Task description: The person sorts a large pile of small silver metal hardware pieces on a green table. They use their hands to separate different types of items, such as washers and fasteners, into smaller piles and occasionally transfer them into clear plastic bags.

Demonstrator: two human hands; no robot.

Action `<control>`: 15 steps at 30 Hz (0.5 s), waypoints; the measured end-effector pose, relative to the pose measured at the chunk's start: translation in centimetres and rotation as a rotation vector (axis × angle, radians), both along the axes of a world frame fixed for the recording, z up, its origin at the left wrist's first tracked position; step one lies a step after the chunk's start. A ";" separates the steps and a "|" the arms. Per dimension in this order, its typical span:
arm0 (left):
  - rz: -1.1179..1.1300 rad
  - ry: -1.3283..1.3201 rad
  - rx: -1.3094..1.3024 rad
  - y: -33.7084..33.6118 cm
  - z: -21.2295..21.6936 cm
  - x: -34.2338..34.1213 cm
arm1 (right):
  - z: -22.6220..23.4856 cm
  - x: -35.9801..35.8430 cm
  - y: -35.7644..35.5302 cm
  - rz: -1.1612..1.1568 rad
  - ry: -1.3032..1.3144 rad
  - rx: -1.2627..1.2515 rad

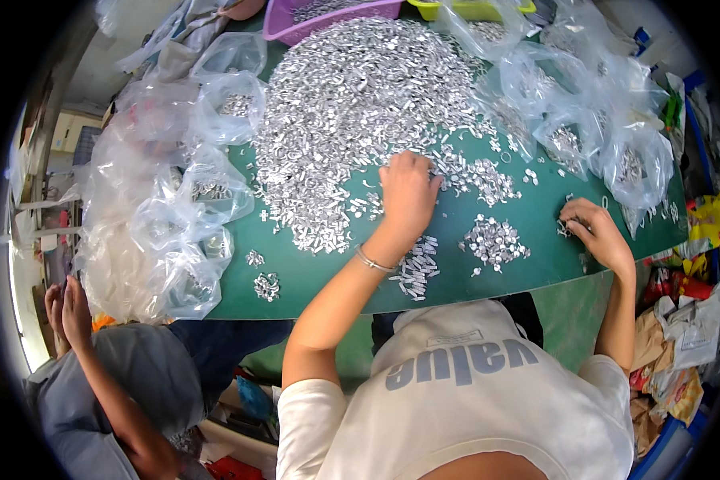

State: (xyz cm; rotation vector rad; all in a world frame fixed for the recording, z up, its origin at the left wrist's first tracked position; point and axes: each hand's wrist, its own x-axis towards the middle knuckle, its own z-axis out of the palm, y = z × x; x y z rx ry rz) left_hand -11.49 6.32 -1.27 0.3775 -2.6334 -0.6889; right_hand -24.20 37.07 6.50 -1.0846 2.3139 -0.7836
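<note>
A large heap of small silver metal pieces (352, 88) covers the far middle of the green table (312, 292). My left hand (409, 192) is at the heap's near edge, its fingers curled down among the pieces; whatever they grip is hidden. A ring-shaped bracelet (372, 260) circles that wrist. On the right, my right hand (598, 232) is closed near the table's edge, with small metal pieces (564, 230) at its fingertips. Between my hands lies a pile of roundish silver pieces (494, 242). Flat oblong pieces (416, 268) lie beside my left wrist.
Clear plastic bags of metal parts line the left (192, 208) and right (568, 120) sides. A purple basin (284, 24) and a yellow-green one (428, 10) stand at the back. Another person's hand (74, 312) is at lower left. Packaging (692, 328) piles up right of the table.
</note>
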 end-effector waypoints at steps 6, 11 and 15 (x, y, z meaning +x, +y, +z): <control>0.012 0.101 0.130 -0.6 -0.6 0.3 | 0.5 0.6 0.0 -0.112 0.074 -0.075; 0.034 0.079 0.133 -0.7 0.2 1.6 | -0.5 1.0 -2.0 -0.135 0.056 -0.219; -0.001 0.021 0.072 -0.5 -0.7 1.2 | -0.3 1.3 -2.8 -0.157 0.033 -0.190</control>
